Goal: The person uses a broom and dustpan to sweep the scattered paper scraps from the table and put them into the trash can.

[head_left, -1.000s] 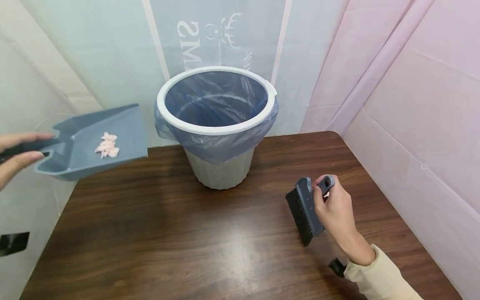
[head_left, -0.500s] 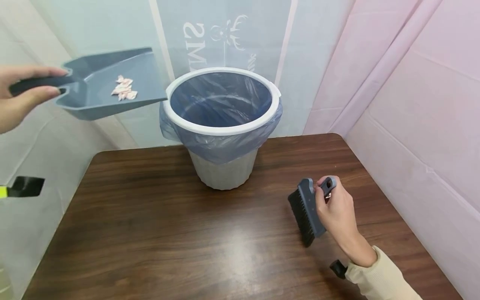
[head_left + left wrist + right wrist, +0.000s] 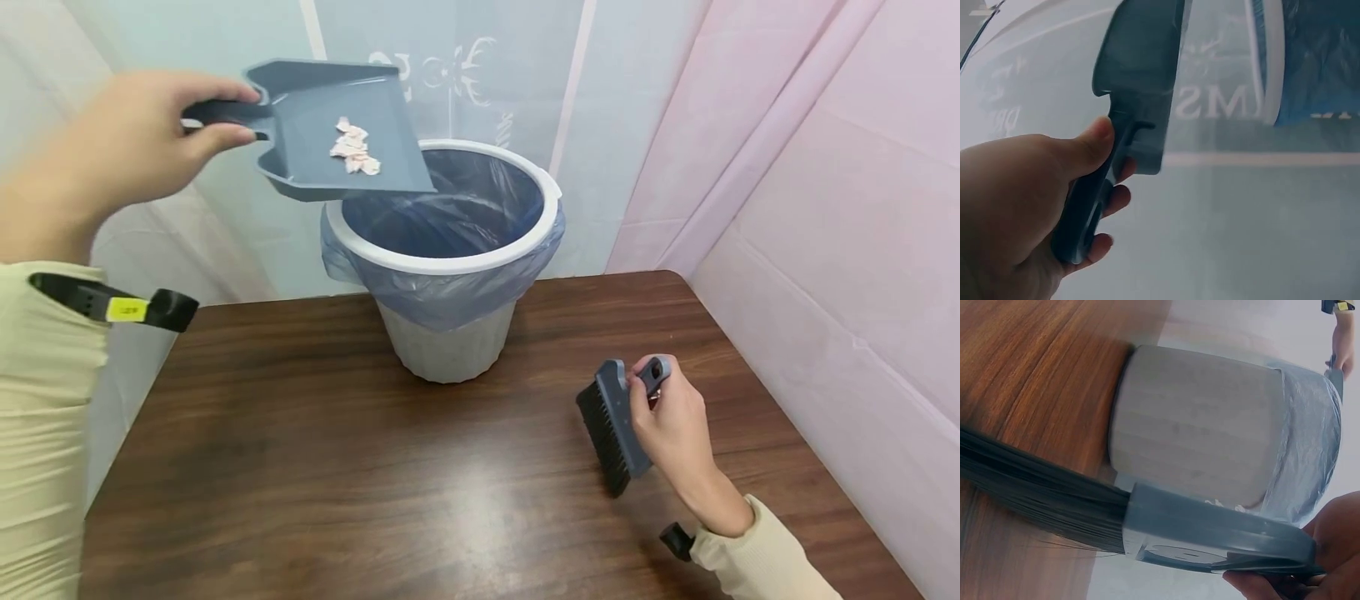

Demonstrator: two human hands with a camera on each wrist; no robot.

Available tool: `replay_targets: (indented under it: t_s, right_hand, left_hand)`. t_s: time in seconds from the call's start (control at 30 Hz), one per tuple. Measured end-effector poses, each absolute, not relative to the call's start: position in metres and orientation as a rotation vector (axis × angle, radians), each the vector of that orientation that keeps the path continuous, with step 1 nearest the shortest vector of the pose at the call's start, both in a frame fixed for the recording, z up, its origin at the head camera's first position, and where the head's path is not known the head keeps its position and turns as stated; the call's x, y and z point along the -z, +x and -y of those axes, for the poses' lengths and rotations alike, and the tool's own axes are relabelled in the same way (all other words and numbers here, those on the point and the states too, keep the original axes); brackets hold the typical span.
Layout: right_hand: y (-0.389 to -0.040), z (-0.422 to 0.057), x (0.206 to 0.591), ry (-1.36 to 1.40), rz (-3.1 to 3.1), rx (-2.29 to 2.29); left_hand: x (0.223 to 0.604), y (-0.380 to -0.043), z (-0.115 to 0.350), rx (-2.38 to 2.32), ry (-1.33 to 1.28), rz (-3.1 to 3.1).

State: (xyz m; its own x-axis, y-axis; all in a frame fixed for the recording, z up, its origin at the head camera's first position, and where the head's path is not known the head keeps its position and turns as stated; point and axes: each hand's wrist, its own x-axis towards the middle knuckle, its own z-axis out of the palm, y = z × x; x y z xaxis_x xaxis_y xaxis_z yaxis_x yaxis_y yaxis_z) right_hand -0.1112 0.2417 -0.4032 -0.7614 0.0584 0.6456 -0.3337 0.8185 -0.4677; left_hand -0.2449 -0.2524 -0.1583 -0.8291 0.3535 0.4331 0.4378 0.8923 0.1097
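Observation:
My left hand (image 3: 161, 133) grips the handle of a blue-grey dustpan (image 3: 311, 142), raised at the upper left. The pan's front lip overlaps the left part of the bin's opening in the head view. A small heap of pale pink scraps (image 3: 355, 148) lies on the pan. In the left wrist view the fingers curl round the dark handle (image 3: 1088, 200). At the lower right, my right hand (image 3: 672, 412) holds a hand brush (image 3: 624, 417) by its handle, its black bristles (image 3: 1041, 494) pointing down toward the table.
A light grey waste bin (image 3: 450, 342) with a white rim and a translucent blue liner (image 3: 442, 296) stands at the back of the brown wooden table (image 3: 360, 483). Pale sheets (image 3: 825, 250) hang behind and at both sides.
My left hand has raised the dustpan and carried it rightward, from beside the bin to over its left rim, scraps still on it. My right hand and the brush have hardly moved.

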Motion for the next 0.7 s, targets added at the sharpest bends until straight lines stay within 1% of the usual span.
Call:
replay_targets:
  t_s: [0.13,0.23,0.47,0.7]
  right_hand:
    - [-0.112,-0.242,0.403,0.201,2.32,-0.755]
    - [-0.112,-0.243,0.404,0.203,2.318,-0.751]
    - [-0.112,-0.243,0.404,0.209,2.326,-0.749]
    - [-0.112,-0.243,0.404,0.224,2.318,-0.743]
  left_hand:
    - [0.154,-0.252,0.226,0.246,-0.699,2.593]
    - [0.153,-0.256,0.208,0.118,-0.759,2.517]
    - [0.165,-0.263,0.183,-0.252,-1.022,2.018]
    - [0.175,-0.266,0.179,-0.285,-1.048,1.89]
